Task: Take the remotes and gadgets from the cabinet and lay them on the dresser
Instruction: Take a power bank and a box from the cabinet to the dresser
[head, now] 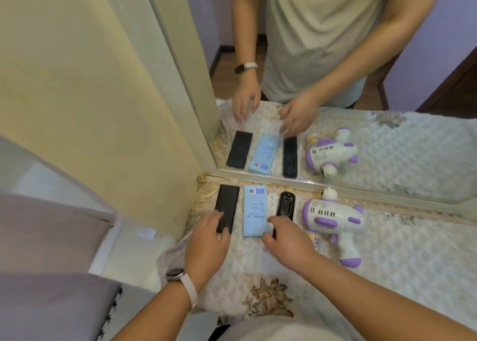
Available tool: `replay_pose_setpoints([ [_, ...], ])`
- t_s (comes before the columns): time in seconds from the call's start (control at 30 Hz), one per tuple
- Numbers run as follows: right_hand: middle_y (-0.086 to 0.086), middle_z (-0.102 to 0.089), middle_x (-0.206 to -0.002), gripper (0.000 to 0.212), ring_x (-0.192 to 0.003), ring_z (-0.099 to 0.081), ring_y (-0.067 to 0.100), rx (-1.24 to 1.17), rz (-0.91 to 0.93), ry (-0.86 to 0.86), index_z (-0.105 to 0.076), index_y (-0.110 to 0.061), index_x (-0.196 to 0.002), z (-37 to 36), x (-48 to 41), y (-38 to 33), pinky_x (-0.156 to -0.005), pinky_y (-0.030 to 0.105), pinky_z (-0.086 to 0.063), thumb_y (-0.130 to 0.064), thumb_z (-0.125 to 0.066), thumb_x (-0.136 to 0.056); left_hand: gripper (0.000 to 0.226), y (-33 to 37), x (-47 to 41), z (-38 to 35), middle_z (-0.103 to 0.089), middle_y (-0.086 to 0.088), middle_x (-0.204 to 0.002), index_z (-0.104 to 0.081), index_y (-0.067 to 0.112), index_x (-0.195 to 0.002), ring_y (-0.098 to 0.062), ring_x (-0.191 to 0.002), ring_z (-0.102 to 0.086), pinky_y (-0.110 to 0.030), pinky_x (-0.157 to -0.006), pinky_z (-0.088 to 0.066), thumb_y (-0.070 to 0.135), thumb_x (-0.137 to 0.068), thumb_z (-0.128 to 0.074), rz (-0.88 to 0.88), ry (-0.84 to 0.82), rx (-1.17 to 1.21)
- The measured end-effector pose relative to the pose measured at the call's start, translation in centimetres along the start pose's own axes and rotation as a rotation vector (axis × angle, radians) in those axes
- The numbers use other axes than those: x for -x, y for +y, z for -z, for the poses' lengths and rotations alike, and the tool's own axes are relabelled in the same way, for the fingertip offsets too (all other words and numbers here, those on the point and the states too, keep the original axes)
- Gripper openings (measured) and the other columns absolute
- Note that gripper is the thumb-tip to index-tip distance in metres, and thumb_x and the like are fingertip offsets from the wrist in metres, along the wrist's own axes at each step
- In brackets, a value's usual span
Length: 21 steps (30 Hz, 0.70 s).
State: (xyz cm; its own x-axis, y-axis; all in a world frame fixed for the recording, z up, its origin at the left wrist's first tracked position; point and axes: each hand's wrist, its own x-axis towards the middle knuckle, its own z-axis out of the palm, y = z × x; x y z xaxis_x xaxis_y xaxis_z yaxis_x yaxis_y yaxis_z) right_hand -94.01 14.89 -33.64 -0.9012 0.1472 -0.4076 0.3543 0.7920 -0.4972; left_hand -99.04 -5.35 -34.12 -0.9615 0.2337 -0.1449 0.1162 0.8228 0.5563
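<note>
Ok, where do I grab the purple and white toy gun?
By its handle. The toy gun lies flat on its side with the handle sticking out toward you, so come from the near side and wrap your fingers round it.

pretty soft, even indoor light, no harsh shadows or glare. whole shot looks a bit smeary, and the wide-angle lens bends lines near the edges
</note>
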Motion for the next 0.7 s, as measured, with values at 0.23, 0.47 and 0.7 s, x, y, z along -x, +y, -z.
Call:
replay_pose_setpoints([
  [0.23, 0.0, -0.057, -0.121, 0.046, -0.105, -0.054, 0.023, 0.327, 0.419, 0.13, -0.054, -0.021, -0.128, 3.1, 3.0, 1.8, -0.076, 0.039, -0.051, -0.047, -0.038, -0.094, 0.047, 4.4, 6.2, 1.3, -0.056, -0.006, -0.138, -0.061, 0.014, -0.128, -0.023, -0.127, -0.051, -0.04, -0.103, -0.043, 0.036, -0.088, -0.051, -0.182, 0.156, -0.31],
  [0.47, 0.005, -0.063, -0.112, 0.053, -0.102, -0.058, 0.028, 0.451, 0.757, 0.125, -0.062, -0.018, -0.115, 3.7, 5.5, 1.7, -0.08, 0.041, -0.049, -0.05, -0.031, -0.087, 0.043, 6.6, 13.3, 2.4, -0.061, -0.008, -0.127, -0.063, 0.014, -0.12, -0.029, -0.116, -0.058, -0.044, -0.098, -0.046, 0.039, -0.087, -0.05, -0.1, 0.26, -0.486],
  [0.7, 0.006, -0.067, -0.104, 0.045, -0.095, -0.063, 0.03, 0.471, 1.039, 0.108, -0.066, -0.015, -0.107, 2.7, 9.2, -1.7, -0.077, 0.041, -0.052, -0.047, -0.042, -0.086, 0.043, 6.9, 21.5, 3.9, -0.061, -0.004, -0.13, -0.062, 0.02, -0.121, -0.027, -0.122, -0.054, -0.048, -0.102, -0.043, 0.042, -0.088, -0.048, 0.132, 0.351, -0.542],
])
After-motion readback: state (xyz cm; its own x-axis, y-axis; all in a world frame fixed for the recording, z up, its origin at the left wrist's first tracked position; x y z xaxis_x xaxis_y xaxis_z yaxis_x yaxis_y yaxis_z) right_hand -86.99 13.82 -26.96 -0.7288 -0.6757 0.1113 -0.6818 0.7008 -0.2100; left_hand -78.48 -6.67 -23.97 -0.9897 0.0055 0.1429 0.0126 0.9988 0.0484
